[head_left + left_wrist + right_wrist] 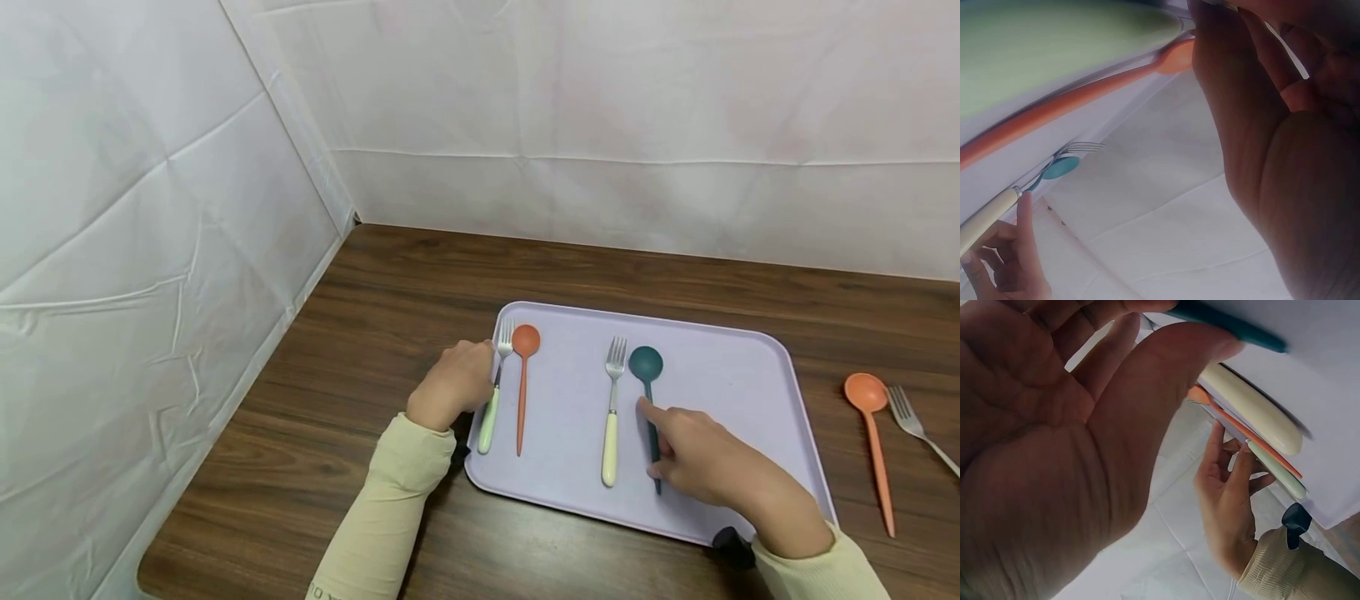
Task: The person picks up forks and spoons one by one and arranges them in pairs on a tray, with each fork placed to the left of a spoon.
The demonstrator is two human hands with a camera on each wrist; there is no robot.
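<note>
On a lilac tray (pixel 570 400), my left hand (pixel 465 375) has its fingers curled at the neck of a green-handled fork (pixel 489 421) by the left rim. Just right of that fork lies an orange spoon (pixel 523 375). My right hand (pixel 705 454) holds the handle of a teal spoon (pixel 646 364) between thumb and fingers, its index finger stretched across the handle. In the right wrist view the thumb lies against the teal handle (pixel 1260 339) near its end. A cream-handled fork (pixel 610 442) lies beside the teal spoon, on its left.
Off the tray's right side, a second orange spoon (pixel 873 450) and another fork (pixel 909 421) lie on the wooden table (pixel 322 417). White sheeting (pixel 615 108) hangs behind the table and along its left side.
</note>
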